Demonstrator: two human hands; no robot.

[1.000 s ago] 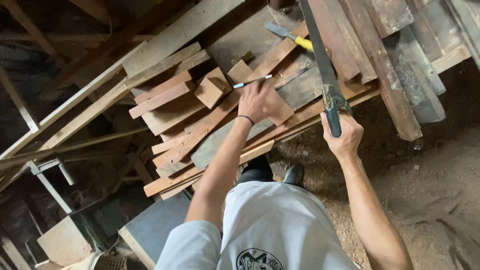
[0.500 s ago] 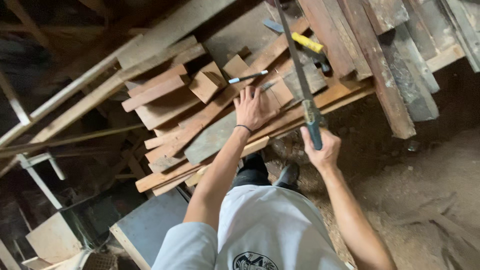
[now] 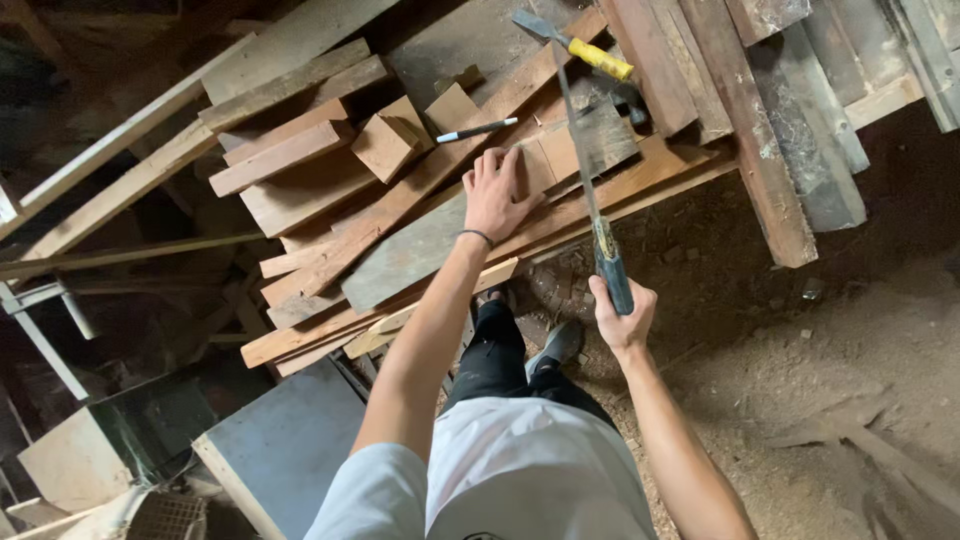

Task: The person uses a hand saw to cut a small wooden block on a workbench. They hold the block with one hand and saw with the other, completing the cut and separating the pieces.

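My left hand [image 3: 497,192] lies flat, fingers spread, on a reddish wooden plank [image 3: 420,175] in a pile of boards. My right hand [image 3: 622,318] grips the dark handle of a hand saw [image 3: 585,180]. The saw's long thin blade runs up and away from the handle, its edge against a grey board [image 3: 600,140] just right of my left hand. A pen [image 3: 477,129] rests on the wood above my left fingers. A tool with a yellow handle [image 3: 585,50] lies further up the pile.
Small wood blocks [image 3: 385,145] sit on the stacked boards at left. Long planks [image 3: 770,130] extend to the right over a dirt floor [image 3: 830,380] with sawdust. A grey panel [image 3: 280,440] and debris lie at lower left. My legs and shoes [image 3: 555,345] stand below the pile.
My right hand has drawn the saw back down towards me and slightly left. My left hand stays pressed on the plank. The view has shifted a little.
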